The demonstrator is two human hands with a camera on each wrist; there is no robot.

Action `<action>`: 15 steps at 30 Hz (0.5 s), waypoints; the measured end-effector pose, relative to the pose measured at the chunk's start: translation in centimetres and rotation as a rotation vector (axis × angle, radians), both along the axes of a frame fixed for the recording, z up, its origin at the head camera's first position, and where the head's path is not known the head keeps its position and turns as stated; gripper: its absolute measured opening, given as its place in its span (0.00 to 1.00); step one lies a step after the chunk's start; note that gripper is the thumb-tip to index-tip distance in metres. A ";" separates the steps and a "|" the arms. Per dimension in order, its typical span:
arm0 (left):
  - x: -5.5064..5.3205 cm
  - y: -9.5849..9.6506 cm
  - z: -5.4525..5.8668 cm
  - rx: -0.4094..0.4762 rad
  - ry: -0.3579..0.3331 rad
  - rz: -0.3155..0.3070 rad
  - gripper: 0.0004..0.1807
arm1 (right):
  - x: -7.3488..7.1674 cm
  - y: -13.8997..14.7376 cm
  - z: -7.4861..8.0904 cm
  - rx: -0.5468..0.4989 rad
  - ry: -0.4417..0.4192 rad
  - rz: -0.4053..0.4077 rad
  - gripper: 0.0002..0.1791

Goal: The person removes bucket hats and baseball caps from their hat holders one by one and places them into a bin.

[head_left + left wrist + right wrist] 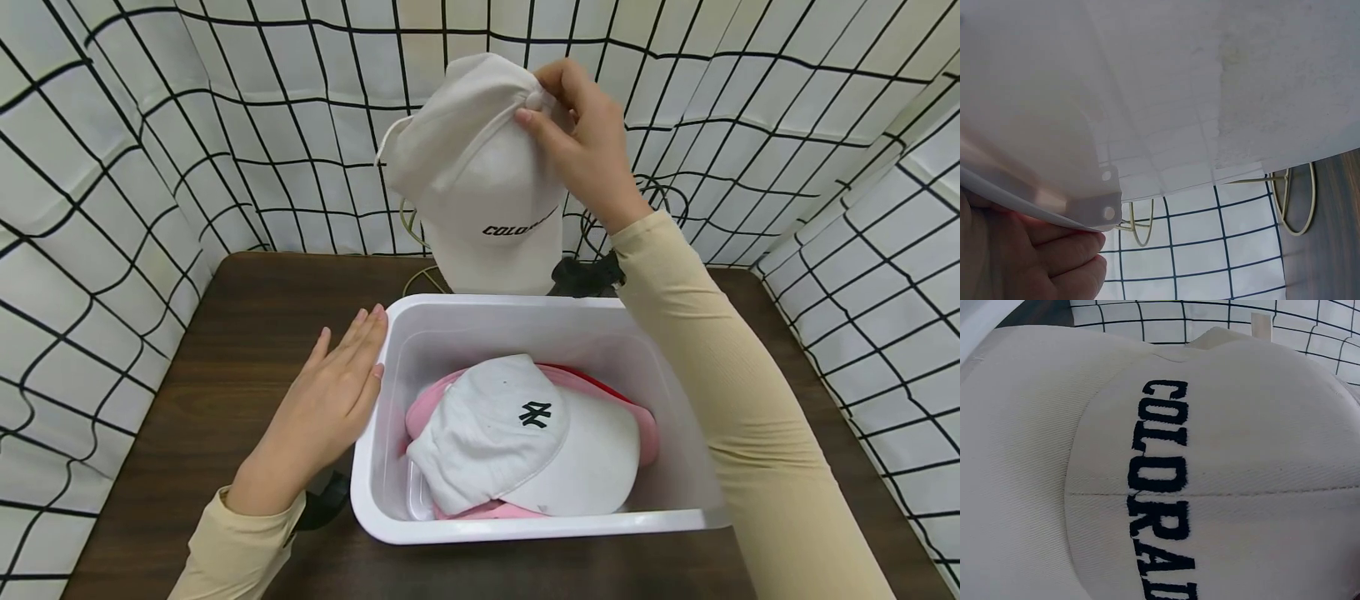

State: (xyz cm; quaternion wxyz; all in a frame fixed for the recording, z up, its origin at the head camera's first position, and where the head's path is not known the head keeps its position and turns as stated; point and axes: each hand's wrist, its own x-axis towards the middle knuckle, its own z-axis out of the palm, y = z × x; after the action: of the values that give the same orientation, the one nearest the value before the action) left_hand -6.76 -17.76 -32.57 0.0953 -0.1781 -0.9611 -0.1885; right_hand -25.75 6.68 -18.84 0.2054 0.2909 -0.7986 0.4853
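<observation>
My right hand (588, 137) pinches an off-white baseball cap (491, 179) by the top of its crown, behind the far rim of the white plastic tub (540, 533). The brim hangs downward, and dark lettering beginning "COLORAD" fills the middle of the cap in the right wrist view. At the tub's far left corner, my left hand (330, 400) lies along the rim with fingers extended. Inside the tub, a white cap (495, 433) with a black NY logo lies on top of a pink cap (647, 437); a strip of red (585, 379) shows behind them.
The tub stands on a dark brown wooden tabletop (202, 400). Black wire grid panels (300, 158) backed with white surround it at the back and sides. Thin yellowish wire loops (1297, 206) and coiled dark cable (663, 196) are near the back edge.
</observation>
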 end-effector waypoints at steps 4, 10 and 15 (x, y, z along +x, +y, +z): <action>-0.1 0.0 -0.1 -0.003 0.012 -0.004 0.30 | 0.5 0.9 0.8 -0.017 0.039 0.015 0.12; 0.0 -0.1 -0.3 -0.003 0.037 -0.008 0.30 | 1.3 2.4 2.2 0.018 0.085 0.012 0.11; 0.0 -0.1 -0.3 0.003 0.039 -0.013 0.29 | 2.1 3.7 3.2 -0.019 0.068 0.063 0.10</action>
State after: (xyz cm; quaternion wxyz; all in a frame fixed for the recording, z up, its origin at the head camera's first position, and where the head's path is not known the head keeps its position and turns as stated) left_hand -6.81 -17.91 -32.86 0.1131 -0.1880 -0.9575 -0.1873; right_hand -23.63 10.36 -15.65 0.2197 0.3304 -0.7770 0.4887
